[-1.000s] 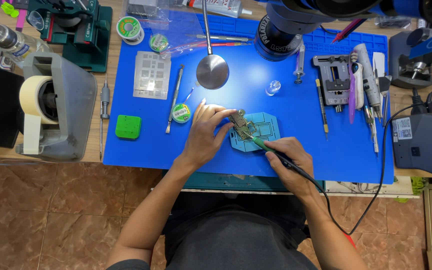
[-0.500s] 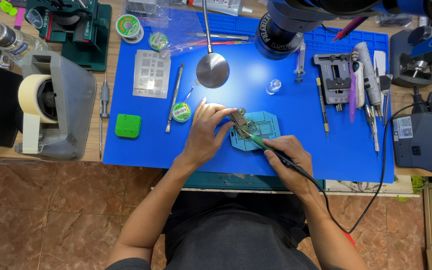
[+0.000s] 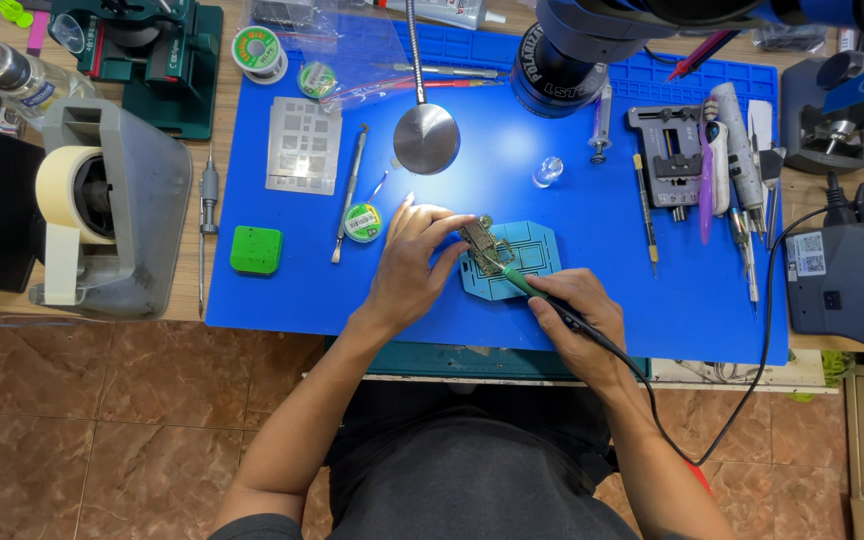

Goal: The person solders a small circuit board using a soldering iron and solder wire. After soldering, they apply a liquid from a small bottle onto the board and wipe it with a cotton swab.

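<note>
Hardly anything has shifted over the last second: both hands sit where they were, so the work is holding steady on one spot. The left hand [image 3: 407, 262] pinches the small greenish circuit board [image 3: 479, 238] at its left edge, fingers curled down onto it. The right hand [image 3: 577, 315] grips the slim green-and-black corded soldering iron [image 3: 522, 285] like a pen, tip angled up-left onto the board. That board lies just right of frame centre, on the teal moulded holder pad [image 3: 522, 262], which rests on the blue silicone work mat [image 3: 592, 240].
</note>
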